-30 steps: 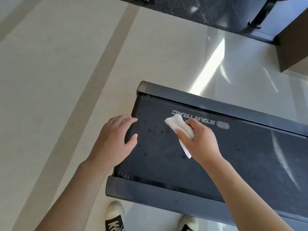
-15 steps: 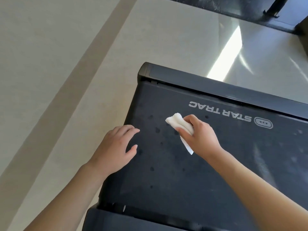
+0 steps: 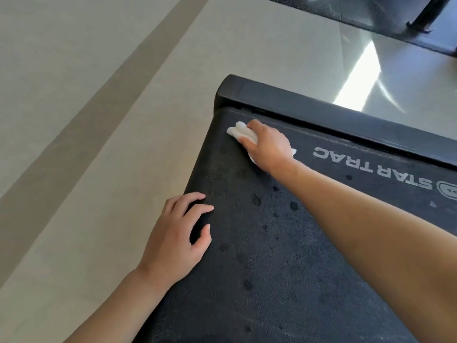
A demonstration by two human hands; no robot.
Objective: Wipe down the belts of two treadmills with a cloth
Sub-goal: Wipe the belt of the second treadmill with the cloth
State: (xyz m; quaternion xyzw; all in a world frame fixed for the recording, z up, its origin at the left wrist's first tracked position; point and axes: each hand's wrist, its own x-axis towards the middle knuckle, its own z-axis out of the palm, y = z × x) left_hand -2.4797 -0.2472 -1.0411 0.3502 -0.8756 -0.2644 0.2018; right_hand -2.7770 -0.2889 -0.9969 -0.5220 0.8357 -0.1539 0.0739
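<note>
One treadmill belt [image 3: 284, 256] is seen, black, filling the lower right of the frame; it is cut off by the bottom and right edges, so its full extent cannot be judged. A second treadmill cannot be identified with certainty: only a dark base [image 3: 358, 13] with an upright is seen along the top right, cropped by the frame. One black end rail [image 3: 321, 115] borders the belt on its upper side. The lettering "STAR TRAC" [image 3: 371, 167] is read upside down on the belt; the logo after it is cut by the right edge.

One white cloth [image 3: 241, 133] is recorded, at the upper left corner of the belt, just below the end rail. It is largely hidden under the right hand [image 3: 268, 147]; only a bunched end at the fingertips and a small strip below the palm are seen. The right hand is clamped on the cloth, fingers curled over it, pressing it on the belt.

The left hand [image 3: 178, 238] is laid on the left edge of the belt, lower centre of the frame, fingers apart and lightly bent, nothing held. Both forearms are cut off at the frame edges.

Several dark spots [image 3: 257, 200] are scattered on the belt between the two hands; an exact count is not possible. The pale floor [image 3: 74, 120] with one darker stripe fills the left.
</note>
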